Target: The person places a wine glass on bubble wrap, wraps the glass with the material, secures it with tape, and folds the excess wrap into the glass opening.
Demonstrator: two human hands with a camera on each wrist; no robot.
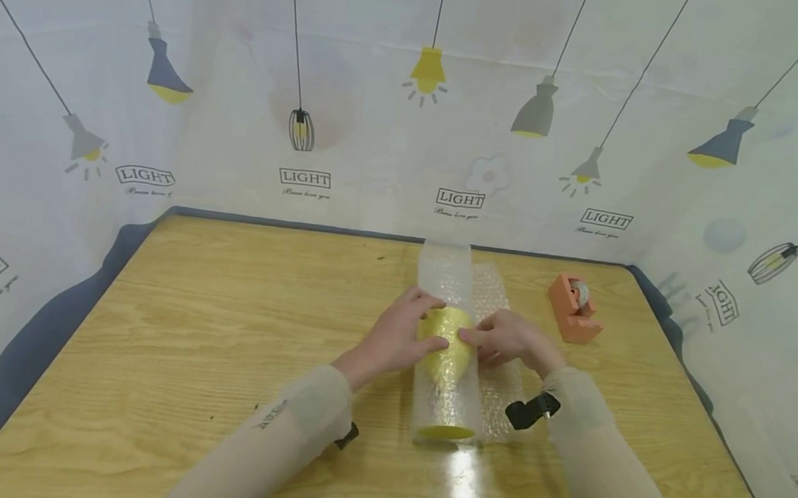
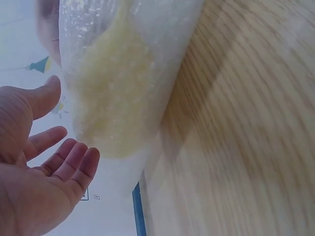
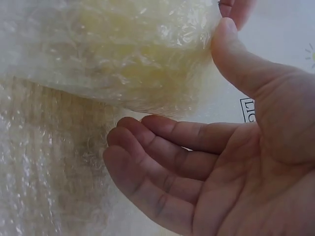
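Observation:
A yellow goblet (image 1: 457, 355) lies on its side inside clear bubble wrap (image 1: 445, 270), its bowl toward the back and its round foot (image 1: 445, 432) toward me. My left hand (image 1: 401, 336) reaches in from the left with fingers and thumb apart at the bowl. In the left wrist view those fingers (image 2: 74, 162) are loosely bent beside the wrapped bowl. From the right, my right hand (image 1: 506, 337) holds the side of the roll, thumb on top. The right wrist view shows the right fingers (image 3: 147, 167) curved under the roll's lower edge.
A loose sheet of bubble wrap spreads to the right of the roll. An orange tape dispenser (image 1: 572, 311) with a roll of tape stands at the back right of the wooden table (image 1: 233, 308). A lamp-patterned curtain (image 1: 365, 127) hangs behind the table.

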